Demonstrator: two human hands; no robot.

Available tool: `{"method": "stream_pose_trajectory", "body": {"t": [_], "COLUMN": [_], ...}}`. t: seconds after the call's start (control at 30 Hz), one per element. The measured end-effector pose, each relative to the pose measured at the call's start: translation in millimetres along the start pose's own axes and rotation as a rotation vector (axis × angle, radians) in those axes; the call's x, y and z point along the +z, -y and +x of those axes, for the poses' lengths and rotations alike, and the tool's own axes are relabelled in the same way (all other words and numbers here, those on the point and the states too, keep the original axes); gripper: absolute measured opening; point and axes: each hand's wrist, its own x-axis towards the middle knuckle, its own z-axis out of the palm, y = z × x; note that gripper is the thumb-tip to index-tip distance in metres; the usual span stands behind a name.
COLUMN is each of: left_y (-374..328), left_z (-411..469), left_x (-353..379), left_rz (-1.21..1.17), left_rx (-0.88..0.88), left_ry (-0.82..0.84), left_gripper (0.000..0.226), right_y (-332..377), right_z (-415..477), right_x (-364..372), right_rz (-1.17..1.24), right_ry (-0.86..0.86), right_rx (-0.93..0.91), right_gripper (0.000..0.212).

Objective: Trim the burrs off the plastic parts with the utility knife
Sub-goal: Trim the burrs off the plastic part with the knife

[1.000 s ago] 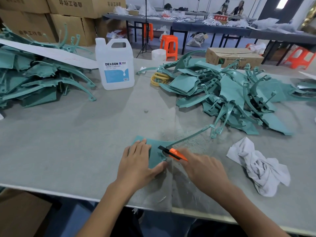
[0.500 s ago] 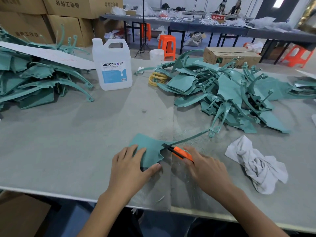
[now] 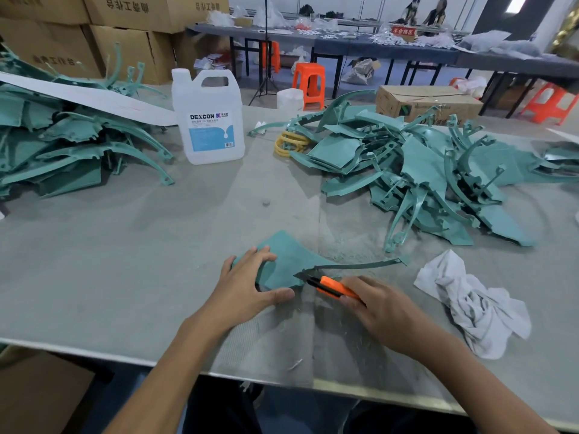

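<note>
A teal plastic part [image 3: 291, 261] lies flat on the grey table [image 3: 125, 261], its thin curved arm reaching right. My left hand [image 3: 247, 289] presses on the part's left side, fingers spread on top and thumb along its near edge. My right hand [image 3: 379, 311] grips an orange utility knife [image 3: 332, 286], whose dark blade tip touches the part's near right corner. Plastic shavings lie on the table around the part.
A pile of teal parts [image 3: 423, 177] fills the right half of the table, another pile [image 3: 62, 145] the left. A white DEXCON jug [image 3: 210, 120] stands at the back centre. A crumpled white rag [image 3: 473, 302] lies right of my right hand. Yellow rings [image 3: 289, 144] sit by the right pile.
My left hand has slid left and turned the part, so its thin arm now lies lower and more level. The knife has stayed at the part's near right corner.
</note>
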Motion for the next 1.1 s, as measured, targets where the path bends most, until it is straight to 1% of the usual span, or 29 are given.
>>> {"method": "stream_pose_trajectory", "body": {"t": [0.07, 0.23, 0.4, 0.47, 0.53, 0.6, 0.73, 0.87, 0.93, 1.03, 1.1], "left_y": [0, 0, -3, -4, -4, -4, -4, -2, -2, -1, 1], "left_z": [0, 0, -2, -2, -2, -2, -3, -1, 0, 0, 0], "left_x": [0, -1, 0, 0, 0, 0, 0, 2, 3, 3, 4], "left_rz": [-0.009, -0.012, 0.009, 0.003, 0.006, 0.01, 0.009, 0.014, 0.019, 0.014, 0.014], "left_rx": [-0.009, -0.02, -0.045, -0.038, -0.027, -0.022, -0.046, -0.036, -0.029, -0.036, -0.048], "left_ry": [0.009, 0.013, 0.004, 0.002, -0.002, -0.002, 0.011, -0.006, -0.01, 0.002, 0.005], "left_gripper": [0.086, 0.087, 0.085, 0.084, 0.084, 0.086, 0.091, 0.087, 0.087, 0.09, 0.089], "right_y": [-1, -5, -1, 0, 1, 2, 2, 3, 3, 6, 5], "right_z": [0, 6, 19, 17, 11, 10, 17, 11, 8, 8, 12], "right_x": [-3, -11, -13, -13, -13, -13, -15, -19, -18, -17, -18], "right_rz": [0.004, -0.001, -0.118, -0.101, -0.061, -0.071, -0.124, -0.046, -0.031, -0.052, -0.082], "right_ry": [0.035, 0.099, 0.066, 0.072, 0.114, 0.132, 0.042, 0.038, 0.063, 0.145, 0.112], "right_rx": [-0.004, 0.007, 0.054, 0.051, 0.038, 0.038, 0.074, 0.057, 0.047, 0.044, 0.062], "right_gripper": [0.01, 0.015, 0.021, 0.02, 0.017, 0.015, 0.022, 0.024, 0.019, 0.02, 0.021]}}
